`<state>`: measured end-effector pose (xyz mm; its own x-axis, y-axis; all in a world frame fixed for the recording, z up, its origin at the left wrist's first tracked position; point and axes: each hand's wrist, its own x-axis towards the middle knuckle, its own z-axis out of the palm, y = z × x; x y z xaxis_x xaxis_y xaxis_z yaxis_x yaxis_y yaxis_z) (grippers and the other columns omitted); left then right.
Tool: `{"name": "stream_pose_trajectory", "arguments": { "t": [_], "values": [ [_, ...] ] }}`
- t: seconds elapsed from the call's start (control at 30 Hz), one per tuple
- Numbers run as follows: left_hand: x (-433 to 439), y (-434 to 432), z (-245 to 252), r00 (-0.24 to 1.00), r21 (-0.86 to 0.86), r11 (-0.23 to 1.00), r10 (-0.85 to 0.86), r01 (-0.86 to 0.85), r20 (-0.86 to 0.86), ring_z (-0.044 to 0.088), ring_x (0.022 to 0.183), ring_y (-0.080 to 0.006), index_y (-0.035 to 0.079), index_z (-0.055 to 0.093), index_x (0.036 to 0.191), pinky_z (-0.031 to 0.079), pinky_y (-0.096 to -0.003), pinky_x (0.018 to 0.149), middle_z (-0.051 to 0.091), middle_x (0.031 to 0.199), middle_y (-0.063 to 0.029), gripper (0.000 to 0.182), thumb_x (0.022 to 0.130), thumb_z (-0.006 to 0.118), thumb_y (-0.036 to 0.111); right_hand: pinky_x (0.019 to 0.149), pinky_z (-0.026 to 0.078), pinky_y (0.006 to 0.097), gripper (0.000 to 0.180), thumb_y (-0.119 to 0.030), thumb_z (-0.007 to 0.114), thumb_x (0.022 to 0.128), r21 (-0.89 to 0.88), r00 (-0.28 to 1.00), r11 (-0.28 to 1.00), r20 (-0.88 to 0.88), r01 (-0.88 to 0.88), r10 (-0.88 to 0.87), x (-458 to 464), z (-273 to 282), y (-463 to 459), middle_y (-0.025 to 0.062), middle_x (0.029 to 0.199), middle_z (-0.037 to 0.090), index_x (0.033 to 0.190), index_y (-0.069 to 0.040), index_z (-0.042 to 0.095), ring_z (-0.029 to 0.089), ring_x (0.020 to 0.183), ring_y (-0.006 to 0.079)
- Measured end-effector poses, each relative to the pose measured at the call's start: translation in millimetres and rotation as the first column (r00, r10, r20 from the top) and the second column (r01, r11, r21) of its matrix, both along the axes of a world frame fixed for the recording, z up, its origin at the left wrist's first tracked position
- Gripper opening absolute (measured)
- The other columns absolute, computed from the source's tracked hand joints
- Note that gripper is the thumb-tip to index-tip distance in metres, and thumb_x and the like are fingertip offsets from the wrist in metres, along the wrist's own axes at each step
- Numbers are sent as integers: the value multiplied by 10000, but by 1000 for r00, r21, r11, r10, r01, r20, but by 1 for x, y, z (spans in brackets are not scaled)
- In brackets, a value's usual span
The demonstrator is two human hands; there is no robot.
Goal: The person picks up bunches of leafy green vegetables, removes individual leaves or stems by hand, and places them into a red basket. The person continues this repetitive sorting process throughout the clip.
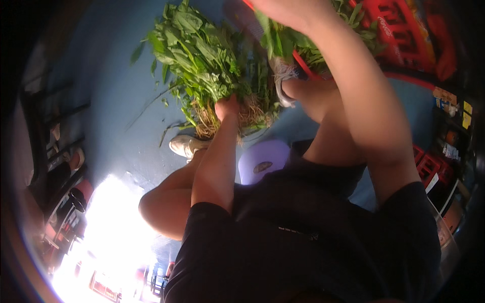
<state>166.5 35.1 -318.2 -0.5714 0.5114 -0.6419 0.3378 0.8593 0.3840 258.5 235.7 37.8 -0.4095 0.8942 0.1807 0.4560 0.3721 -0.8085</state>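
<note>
A large heap of leafy green vegetables lies on the blue floor in front of me, its pale stringy roots pointing towards me. My left hand reaches into the heap at the root end; leaves and stems hide its fingers. At the top edge, my right hand is over a red-rimmed container, its fingertips cut off by the frame. More green leaves are just below that hand, in or over the container. Whether the right hand holds any of them is not visible.
Between my knees shows a purple plastic stool. My shoes flank the heap. Red Coca-Cola crates stand at the upper right, and shelves with small goods line the right. Glare washes out the lower left.
</note>
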Motion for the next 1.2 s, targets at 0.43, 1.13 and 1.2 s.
{"name": "stream_pose_trajectory", "arguments": {
  "t": [0.43,1.13,1.2],
  "values": [
    [-3,-4,-23,960,86,957,270,-276,76,691,674,-283,16,747,786,551,-445,648,722,733,-120,223,740,736,233,507,479,231,313,-302,639,983,-470,994,876,-74,-107,82,19,36,2,74,826,679,1065,-1,671,578,604,83],
    [-65,-29,113,431,131,581,415,-803,802,581,706,-172,31,672,1007,450,-309,572,712,967,-137,180,929,589,170,498,460,201,282,-275,614,1004,-446,977,870,-60,-209,203,13,33,-7,71,858,679,1091,-12,670,567,604,73],
    [-67,-27,131,814,320,798,327,-510,480,540,567,-133,11,687,885,419,-305,480,685,762,-78,301,902,708,311,464,434,205,283,-280,598,1015,-457,969,857,-51,-238,242,13,34,-9,60,824,671,1096,-19,672,541,563,71]
  ]
}}
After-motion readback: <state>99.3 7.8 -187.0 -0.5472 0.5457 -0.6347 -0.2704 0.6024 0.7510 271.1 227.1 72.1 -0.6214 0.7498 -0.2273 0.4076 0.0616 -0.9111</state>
